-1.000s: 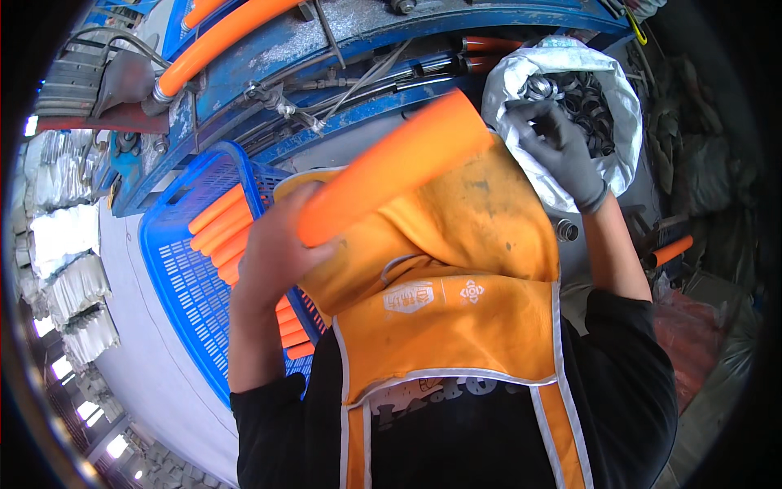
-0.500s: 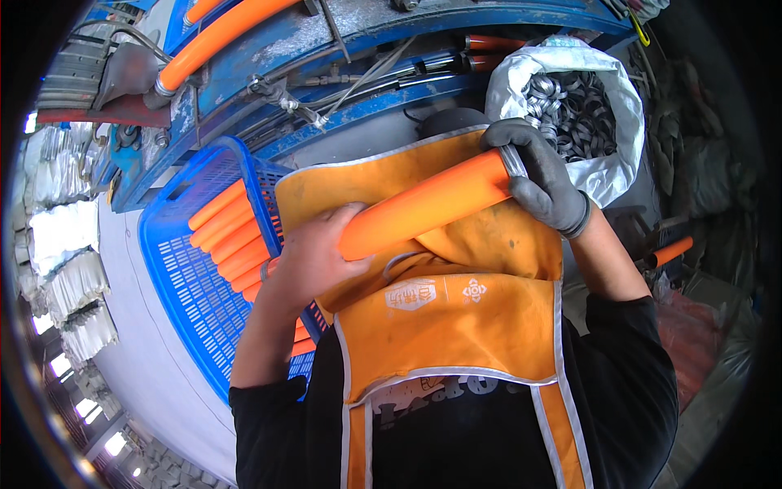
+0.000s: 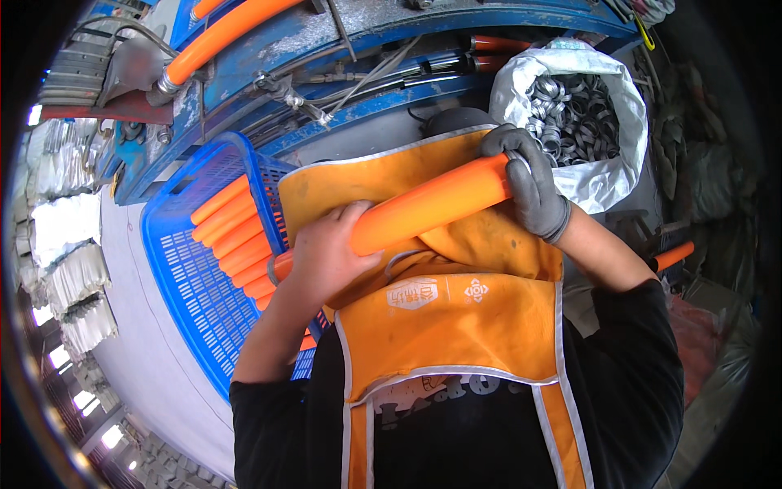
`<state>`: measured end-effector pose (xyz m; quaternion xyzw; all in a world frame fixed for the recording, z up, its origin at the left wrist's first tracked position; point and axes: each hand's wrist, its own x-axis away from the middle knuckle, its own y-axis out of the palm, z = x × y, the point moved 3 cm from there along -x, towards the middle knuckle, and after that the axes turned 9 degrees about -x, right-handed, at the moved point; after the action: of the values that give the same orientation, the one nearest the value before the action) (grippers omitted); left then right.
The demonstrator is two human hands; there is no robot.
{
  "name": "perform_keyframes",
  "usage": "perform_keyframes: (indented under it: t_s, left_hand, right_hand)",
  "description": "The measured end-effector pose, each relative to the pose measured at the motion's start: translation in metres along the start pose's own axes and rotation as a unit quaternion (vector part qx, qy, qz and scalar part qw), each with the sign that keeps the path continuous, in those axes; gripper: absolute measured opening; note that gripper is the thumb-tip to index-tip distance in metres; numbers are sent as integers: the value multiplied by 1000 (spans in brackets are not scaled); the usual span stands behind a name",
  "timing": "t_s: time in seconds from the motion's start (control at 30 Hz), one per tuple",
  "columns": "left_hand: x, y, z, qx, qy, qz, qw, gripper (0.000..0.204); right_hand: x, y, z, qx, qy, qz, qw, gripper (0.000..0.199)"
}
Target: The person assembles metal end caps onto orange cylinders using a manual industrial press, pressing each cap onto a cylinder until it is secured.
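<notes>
An orange tube (image 3: 432,204) slants across my lap, its right end higher than its left. My bare left hand (image 3: 330,248) is wrapped round it left of the middle. A short stretch of tube with a metal ring (image 3: 274,270) at its end pokes out beyond the left wrist. At the other end, my right hand (image 3: 533,183) in a grey glove grips the tube's rim. Only a sliver of a metal ring (image 3: 513,156) shows there; the glove's fingers hide the rest. Beneath the tube lies my orange apron (image 3: 448,326).
To the left, a blue plastic basket (image 3: 183,281) holds several orange tubes (image 3: 232,232). At the upper right stands a white sack (image 3: 599,191) of loose metal rings (image 3: 574,114). A blue machine frame (image 3: 358,114) runs along the far side, with an orange pipe (image 3: 232,37) on it.
The tube and both hands have shifted slightly to the right. My gloved fingers have come further round the tube's right end, covering more of the ring there.
</notes>
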<state>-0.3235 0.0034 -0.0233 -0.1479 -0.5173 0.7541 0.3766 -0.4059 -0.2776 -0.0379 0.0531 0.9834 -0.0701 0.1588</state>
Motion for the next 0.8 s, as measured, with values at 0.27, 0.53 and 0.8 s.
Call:
perform_keyframes:
  t_s: [0.27, 0.53, 0.8]
  left_hand:
    - [1, 0, 5, -43, -18, -1, 999, 51]
    - [-5, -53, -29, -64, 1, 113, 992, 61]
    - [-29, -90, -69, -88, -5, 202, 976, 54]
  right_hand:
    - [-6, -3, -12, 40, -13, -35, 999, 27]
    - [-41, -99, 81, 14, 174, 192, 966, 28]
    - [-29, -190, 239, 604, 314, -110, 724, 31]
